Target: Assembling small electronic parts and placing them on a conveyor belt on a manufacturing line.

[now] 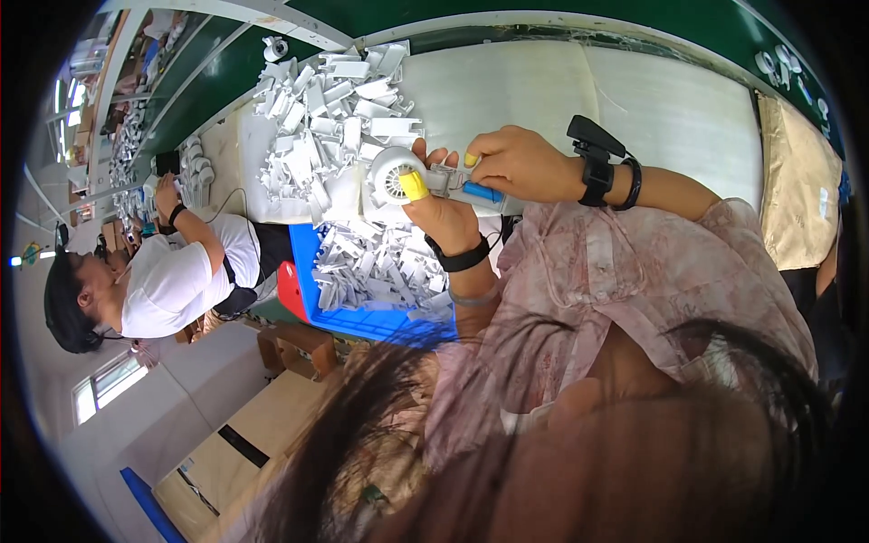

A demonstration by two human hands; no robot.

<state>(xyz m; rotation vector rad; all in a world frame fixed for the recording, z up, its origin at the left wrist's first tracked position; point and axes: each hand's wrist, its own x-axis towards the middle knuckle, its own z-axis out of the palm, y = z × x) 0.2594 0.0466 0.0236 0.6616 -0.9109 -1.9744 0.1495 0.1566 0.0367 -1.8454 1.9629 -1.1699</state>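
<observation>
My left hand (441,217) is closed round a white handheld fan (395,174), its round grille facing up. The thumb, wrapped in yellow tape, presses on the rim of the grille. The fan's handle points right, and its inside shows. A blue cylindrical battery (482,192) lies at the handle's end. Over the handle, my right hand (523,163) has its fingertips bent together, with yellow tape on one finger. Whatever they pinch is too small or hidden to make out. Thin wire seems to run beside the battery.
A heap of white plastic casings (335,113) covers the table's left part. Below it, a blue bin (385,319) holds more white pieces. A co-worker (172,281) in a white shirt works at the far left. A tan sack-like cover (797,181) lies at the right.
</observation>
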